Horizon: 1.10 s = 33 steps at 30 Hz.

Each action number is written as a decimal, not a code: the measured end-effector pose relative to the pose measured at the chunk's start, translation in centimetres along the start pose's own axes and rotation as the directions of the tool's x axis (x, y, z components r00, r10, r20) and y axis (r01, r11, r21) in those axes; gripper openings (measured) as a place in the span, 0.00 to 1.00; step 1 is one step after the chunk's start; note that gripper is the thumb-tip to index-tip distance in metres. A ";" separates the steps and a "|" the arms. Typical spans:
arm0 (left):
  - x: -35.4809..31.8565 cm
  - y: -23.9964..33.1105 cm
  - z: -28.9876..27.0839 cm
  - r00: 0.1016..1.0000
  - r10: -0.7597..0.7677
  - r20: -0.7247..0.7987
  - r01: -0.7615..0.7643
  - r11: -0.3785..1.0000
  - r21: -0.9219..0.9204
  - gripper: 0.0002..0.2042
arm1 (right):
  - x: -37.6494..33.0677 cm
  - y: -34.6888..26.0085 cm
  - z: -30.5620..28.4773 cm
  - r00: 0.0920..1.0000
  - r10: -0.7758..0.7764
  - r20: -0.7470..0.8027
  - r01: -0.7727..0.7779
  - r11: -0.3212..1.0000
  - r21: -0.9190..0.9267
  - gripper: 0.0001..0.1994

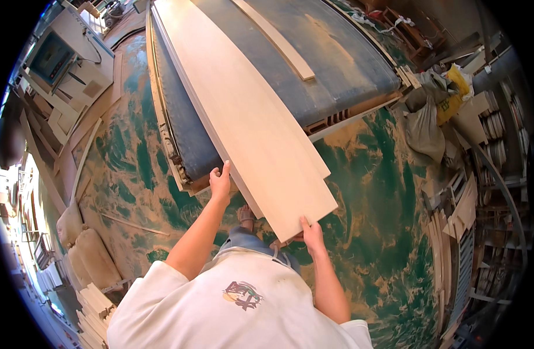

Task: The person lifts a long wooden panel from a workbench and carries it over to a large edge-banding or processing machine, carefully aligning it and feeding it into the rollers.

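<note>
Nearest: white shirt (pixel 238 302), both forearms reaching forward over a green floor (pixel 383 244) dusted with sawdust. Right hand (pixel 311 231) closed on the near end corner of a long pale board (pixel 249 116), fingers under, thumb on top. Left hand (pixel 220 181) pressed against the board's left edge, fingers curled round it. One sandalled foot (pixel 245 216) just below the overhanging end.

Beyond: board stacked on a second one like it, both lying lengthwise on the dusty tabletop (pixel 336 64) of a machine, near ends jutting out past its edge. A thin strip (pixel 275 38) farther up the same surface, apart from the boards.

Farther: sacks (pixel 424 131) at right, stacked offcuts (pixel 95 308) at left.

Risks, as judged: long overhang held only at one end, so likely to tip or slide off toward the foot; top board free to skid on the dusty one beneath; fingers at the edge liable to pinching between boards.
</note>
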<state>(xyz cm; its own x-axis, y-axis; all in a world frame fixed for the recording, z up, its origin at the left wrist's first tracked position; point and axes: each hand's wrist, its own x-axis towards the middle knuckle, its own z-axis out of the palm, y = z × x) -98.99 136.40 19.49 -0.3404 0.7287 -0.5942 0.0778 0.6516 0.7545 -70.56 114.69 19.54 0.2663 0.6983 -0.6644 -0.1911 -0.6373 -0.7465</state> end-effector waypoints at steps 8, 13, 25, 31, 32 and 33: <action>-2.5 1.7 -0.2 0.867 -0.105 0.486 0.256 0.932 -0.255 0.46 | 1.7 -7.1 -3.8 0.964 0.218 0.151 -0.164 0.938 -0.305 0.26; 0.4 1.0 -0.2 0.879 -0.187 0.439 0.339 0.892 -0.299 0.49 | 5.7 -12.7 -7.5 0.976 -0.201 -0.082 0.180 0.961 -0.211 0.17; 5.6 2.4 1.5 0.871 -0.241 0.427 0.383 0.879 -0.285 0.54 | 26.4 -24.0 2.6 0.926 0.273 0.260 -0.134 0.883 -0.450 0.50; 3.8 3.8 2.0 0.898 -0.179 0.401 0.376 0.787 -0.489 0.45 | 25.3 -23.8 5.8 0.935 0.244 0.259 -0.122 0.903 -0.411 0.52; 3.7 3.5 2.1 0.917 -0.135 0.375 0.328 0.791 -0.517 0.43 | 24.7 -23.7 6.4 0.951 0.187 0.244 -0.057 0.887 -0.459 0.52; 3.7 3.7 2.1 0.901 -0.162 0.402 0.365 0.784 -0.501 0.43 | 25.0 -22.6 6.3 0.956 0.076 0.284 0.048 0.911 -0.409 0.52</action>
<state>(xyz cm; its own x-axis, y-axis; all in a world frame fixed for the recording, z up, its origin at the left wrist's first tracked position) -97.96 141.98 19.49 0.0578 0.6356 -0.7698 -0.5332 0.6716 0.5145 -65.53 148.59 19.64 -0.0279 0.7113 -0.7024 0.2250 -0.6801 -0.6977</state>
